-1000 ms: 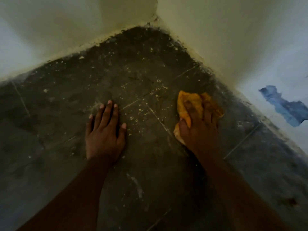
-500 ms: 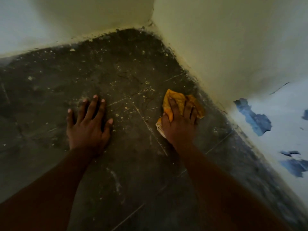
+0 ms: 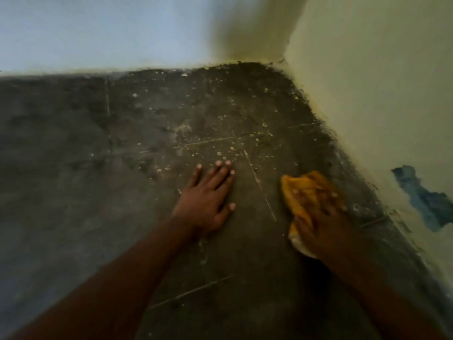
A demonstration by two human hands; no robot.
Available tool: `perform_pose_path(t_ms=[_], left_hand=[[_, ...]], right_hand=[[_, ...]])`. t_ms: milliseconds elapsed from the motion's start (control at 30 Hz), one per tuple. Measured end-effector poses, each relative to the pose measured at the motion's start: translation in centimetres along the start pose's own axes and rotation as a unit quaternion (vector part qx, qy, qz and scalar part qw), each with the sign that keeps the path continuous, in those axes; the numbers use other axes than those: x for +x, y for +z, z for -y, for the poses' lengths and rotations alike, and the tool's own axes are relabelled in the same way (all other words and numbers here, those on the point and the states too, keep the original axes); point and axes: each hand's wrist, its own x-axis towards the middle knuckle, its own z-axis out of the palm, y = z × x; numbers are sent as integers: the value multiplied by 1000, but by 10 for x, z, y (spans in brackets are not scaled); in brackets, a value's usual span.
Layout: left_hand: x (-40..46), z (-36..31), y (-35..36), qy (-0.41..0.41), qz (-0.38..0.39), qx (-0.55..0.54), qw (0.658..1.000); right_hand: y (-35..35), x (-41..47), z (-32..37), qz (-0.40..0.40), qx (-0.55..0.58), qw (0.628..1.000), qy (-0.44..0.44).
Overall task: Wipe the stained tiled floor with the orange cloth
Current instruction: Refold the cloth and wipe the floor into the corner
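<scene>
A crumpled orange cloth (image 3: 300, 192) lies on the dark tiled floor (image 3: 122, 192) near the right wall. My right hand (image 3: 323, 224) presses down on it, fingers spread over the fabric; the cloth's near part is hidden under my palm. My left hand (image 3: 208, 197) rests flat on the tiles to the left of the cloth, fingers apart, holding nothing. Pale yellowish specks and stains (image 3: 220, 148) dot the floor beyond my left fingertips, along the grout lines.
Two pale walls meet in a corner (image 3: 284, 60) at the far end. The right wall (image 3: 380, 106) runs close beside the cloth and has a blue patch of missing paint (image 3: 426, 204). Dark grime lines the wall bases.
The view has swung left and my head has moved. My right hand with the cloth has slid back toward me along the right wall. My left hand stays flat on the floor.
</scene>
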Motion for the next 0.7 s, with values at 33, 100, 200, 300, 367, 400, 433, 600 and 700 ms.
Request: perform_pose_path(t_ms=[33, 100, 200, 300, 367, 400, 433, 600, 700], left_hand=[[-4, -14, 5, -10, -2, 0, 1000], [-1, -36, 14, -42, -5, -6, 999], [5, -63, 21, -87, -6, -11, 996], [9, -70, 24, -82, -14, 13, 996], [8, -68, 25, -67, -10, 19, 997], [7, -70, 26, -57, -10, 22, 998], [5, -71, 27, -45, -7, 26, 999], [4, -76, 36, 40, -13, 35, 998], [-3, -86, 32, 72, 10, 6, 997]], right_hand=[[-4, 12, -21, -27, -13, 999, 19], [-12, 54, -47, -85, 11, 993, 75], [-2, 109, -36, -73, 3, 990, 121], [21, 68, -15, -71, 28, 996, 45], [36, -3, -21, -61, 55, 996, -36], [37, -32, -35, -64, 45, 996, -48], [36, -45, -54, -71, 29, 996, -34], [26, 22, -100, -72, -14, 988, 140], [32, 23, -66, -59, -34, 997, 22]])
